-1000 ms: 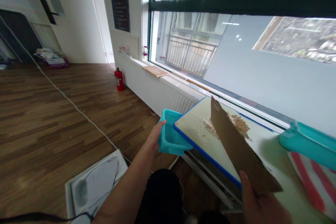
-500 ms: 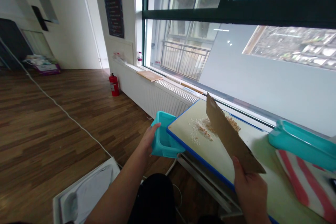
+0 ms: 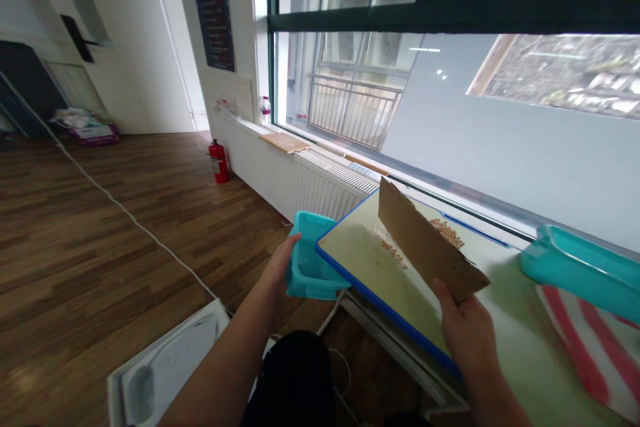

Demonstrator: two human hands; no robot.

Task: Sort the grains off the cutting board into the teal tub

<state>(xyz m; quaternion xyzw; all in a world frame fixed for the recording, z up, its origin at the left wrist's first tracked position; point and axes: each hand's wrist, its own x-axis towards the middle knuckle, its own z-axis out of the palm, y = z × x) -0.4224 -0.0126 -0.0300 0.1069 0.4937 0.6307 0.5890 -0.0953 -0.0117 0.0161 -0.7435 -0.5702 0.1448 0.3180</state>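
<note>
My left hand [image 3: 286,260] grips the side of a teal plastic bin [image 3: 325,290], held against the left edge of the table, just below its top. In my right hand [image 3: 467,327] is a flat, torn-edged piece of cardboard [image 3: 425,240], tilted over the tabletop. Left of the cardboard lie white grains [image 3: 374,235], blurred, and some small tan beans or kernels [image 3: 393,252]. A larger pile of tan kernels [image 3: 449,232] shows behind the cardboard, partly hidden by it.
The pale tabletop [image 3: 400,300] has a blue rim. A second teal bin [image 3: 575,267] and a red-and-white striped cloth [image 3: 590,340] sit on its right. Beyond are a radiator [image 3: 320,180] and a window. A white cable [image 3: 125,210] crosses the wooden floor; a fire extinguisher [image 3: 219,161] stands by the wall.
The cardboard has moved left and a little away from me with my right hand. The white grains look more smeared and fewer show. My left hand and the bin have barely moved.
</note>
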